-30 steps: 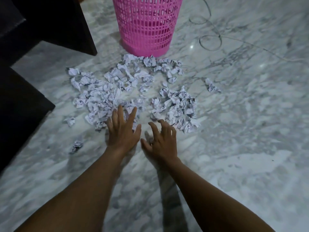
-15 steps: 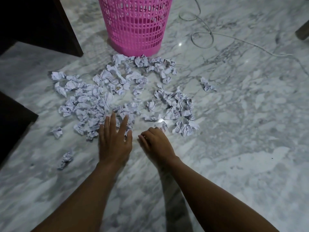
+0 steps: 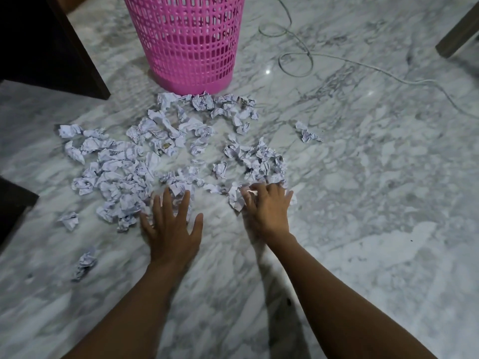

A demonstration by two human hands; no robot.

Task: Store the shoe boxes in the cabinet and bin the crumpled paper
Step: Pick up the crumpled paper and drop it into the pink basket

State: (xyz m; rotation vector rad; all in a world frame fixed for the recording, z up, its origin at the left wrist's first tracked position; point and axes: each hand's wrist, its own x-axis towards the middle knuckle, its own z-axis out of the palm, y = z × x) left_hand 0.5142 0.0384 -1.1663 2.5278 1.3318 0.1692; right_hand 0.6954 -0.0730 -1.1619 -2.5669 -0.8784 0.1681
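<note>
Several crumpled paper balls (image 3: 145, 161) lie scattered on the marble floor in front of a pink plastic mesh bin (image 3: 189, 40). My left hand (image 3: 172, 226) lies flat with its fingers spread, its fingertips at the near edge of the left pile. My right hand (image 3: 267, 208) reaches into the right cluster of paper (image 3: 259, 161), fingers bent over a ball at its near edge; whether it grips that ball is unclear. No shoe boxes are in view.
Dark wooden furniture (image 3: 51, 42) stands at the far left. A thin white cable (image 3: 363, 66) loops across the floor at the right. Stray paper balls lie apart at the right (image 3: 308, 134) and at the near left (image 3: 84, 263).
Both hands have moved forward into the paper. My right hand has slid to the right and its fingers have uncurled over a ball. The left hand has spread its fingers wider.
</note>
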